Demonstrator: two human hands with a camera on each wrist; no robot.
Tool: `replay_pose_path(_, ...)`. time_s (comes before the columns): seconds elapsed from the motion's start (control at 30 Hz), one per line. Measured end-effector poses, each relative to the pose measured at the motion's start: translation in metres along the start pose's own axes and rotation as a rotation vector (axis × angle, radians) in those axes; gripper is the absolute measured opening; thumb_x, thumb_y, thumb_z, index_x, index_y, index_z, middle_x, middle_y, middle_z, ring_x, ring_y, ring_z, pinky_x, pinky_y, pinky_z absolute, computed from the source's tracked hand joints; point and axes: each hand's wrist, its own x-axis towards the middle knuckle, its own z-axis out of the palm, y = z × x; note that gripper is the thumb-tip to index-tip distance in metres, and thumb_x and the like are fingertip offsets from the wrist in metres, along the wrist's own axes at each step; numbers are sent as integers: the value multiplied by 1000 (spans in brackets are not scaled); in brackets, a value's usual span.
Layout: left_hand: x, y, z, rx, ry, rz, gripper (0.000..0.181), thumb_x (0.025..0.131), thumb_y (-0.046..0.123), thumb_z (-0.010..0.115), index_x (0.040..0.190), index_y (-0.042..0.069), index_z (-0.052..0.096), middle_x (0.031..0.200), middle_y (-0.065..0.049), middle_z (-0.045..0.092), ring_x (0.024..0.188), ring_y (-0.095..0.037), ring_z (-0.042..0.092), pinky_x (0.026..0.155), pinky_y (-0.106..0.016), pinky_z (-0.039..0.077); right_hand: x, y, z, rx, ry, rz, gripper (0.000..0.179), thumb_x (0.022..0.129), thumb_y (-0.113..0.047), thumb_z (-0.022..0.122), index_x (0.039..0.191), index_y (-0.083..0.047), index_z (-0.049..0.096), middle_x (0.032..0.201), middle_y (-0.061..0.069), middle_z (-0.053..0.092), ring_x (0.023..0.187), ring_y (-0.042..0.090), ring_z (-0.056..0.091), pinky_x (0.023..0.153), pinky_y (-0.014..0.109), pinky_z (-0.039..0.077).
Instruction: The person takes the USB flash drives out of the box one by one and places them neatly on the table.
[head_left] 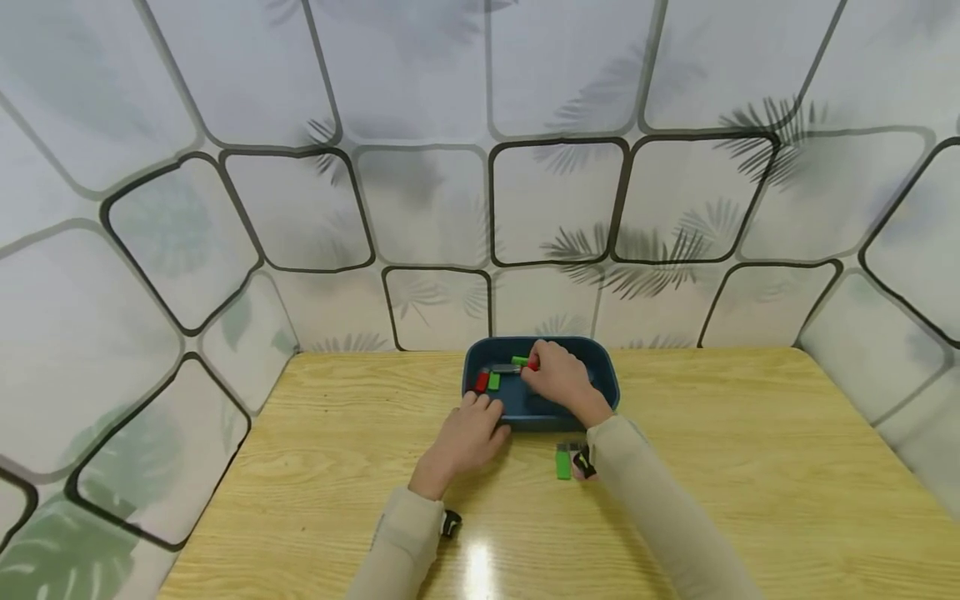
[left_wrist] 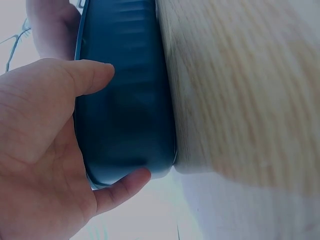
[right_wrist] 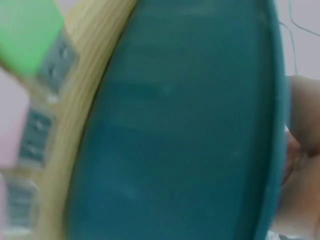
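A dark blue tray (head_left: 540, 422) stands on the table and holds small red, green and silver pieces. My left hand (head_left: 467, 433) grips its front left corner; in the left wrist view the thumb (left_wrist: 95, 76) lies against the outer wall. Inside the tray, my right hand (head_left: 557, 372) pinches a small red piece (head_left: 533, 364), mostly hidden by the fingers. Left of that hand lie a green piece (head_left: 519, 361), a silver piece (head_left: 505, 369), a red block (head_left: 482, 382) and another green block (head_left: 494, 381). The right wrist view shows mainly the tray's wall (right_wrist: 175, 125).
In front of the tray, a green USB flash drive (head_left: 562, 464) and pink ones (right_wrist: 10, 120) lie side by side, plugs toward the tray, partly behind the right wrist. A patterned curtain (head_left: 435, 208) rises behind the wooden table (head_left: 337, 467).
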Motion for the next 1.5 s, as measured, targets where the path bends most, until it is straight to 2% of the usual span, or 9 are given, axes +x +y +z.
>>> replay_pose_path(0.2, -1, 0, 0, 2, 4, 1, 21, 102, 33, 54, 102, 12, 58, 97, -5, 56, 87, -21, 42, 67, -36, 46, -25, -1, -4, 278, 189, -29, 14, 96, -25, 62, 100, -13, 57, 99, 8, 65, 59, 18, 53, 54, 32, 41)
replay_pose_path(0.37, -1, 1, 0, 5, 5, 12, 22, 103, 33, 53, 103, 12, 59, 97, -5, 56, 87, -21, 43, 67, -36, 46, -52, -3, -8, 462, 316, -90, 16, 95, -19, 66, 105, -8, 62, 91, 7, 65, 58, 17, 50, 53, 29, 41)
replay_pose_path(0.5, 0, 0, -1, 4, 11, 5, 22, 103, 33, 54, 102, 12, 58, 98, -6, 57, 87, -22, 43, 69, -37, 46, -64, -4, -6, 505, 330, -116, 20, 95, -20, 67, 111, -7, 66, 86, 4, 63, 56, 13, 44, 52, 27, 38)
replay_pose_path(0.8, 0, -1, -1, 17, 20, 30, 20, 102, 31, 55, 101, 11, 58, 95, -5, 56, 84, -21, 42, 65, -34, 43, -79, -12, -1, 430, 192, -227, 14, 96, -14, 65, 109, -11, 64, 75, -3, 58, 54, 10, 44, 52, 26, 39)
replay_pose_path(0.9, -1, -1, 0, 24, 20, 26, 20, 102, 31, 55, 101, 11, 58, 93, -4, 55, 84, -20, 42, 64, -33, 43, -85, -13, -1, 379, 56, -291, 9, 98, -13, 62, 107, -13, 60, 72, -6, 54, 55, 7, 44, 53, 25, 39)
replay_pose_path(1.07, -1, 0, -1, 46, 28, 27, 20, 102, 31, 55, 99, 12, 58, 93, -4, 55, 85, -21, 42, 65, -33, 44, -96, -20, -5, 337, -226, -384, 5, 100, -12, 58, 102, -12, 62, 76, -7, 59, 61, 6, 50, 58, 25, 44)
replay_pose_path(1.17, 0, 0, -1, 59, 34, 29, 20, 102, 31, 55, 98, 12, 57, 93, -5, 56, 85, -21, 42, 66, -34, 45, -99, -24, -5, 278, -323, -392, 4, 97, -11, 62, 101, -10, 64, 77, -8, 60, 63, 6, 52, 59, 25, 45)
replay_pose_path(1.27, 0, 0, -1, 64, 34, 33, 20, 102, 31, 56, 98, 11, 57, 94, -6, 56, 86, -21, 43, 66, -34, 46, -100, -26, -1, 184, -349, -371, 11, 92, -10, 69, 100, -10, 63, 76, -9, 57, 63, 6, 50, 60, 24, 43)
replay_pose_path(1.5, -1, 0, 2, 64, 35, 30, 20, 101, 30, 57, 100, 11, 58, 96, -6, 57, 88, -22, 43, 68, -35, 47, -102, -29, 15, 38, -277, -329, 19, 87, -9, 73, 101, -13, 60, 81, -8, 55, 68, 9, 50, 61, 26, 43)
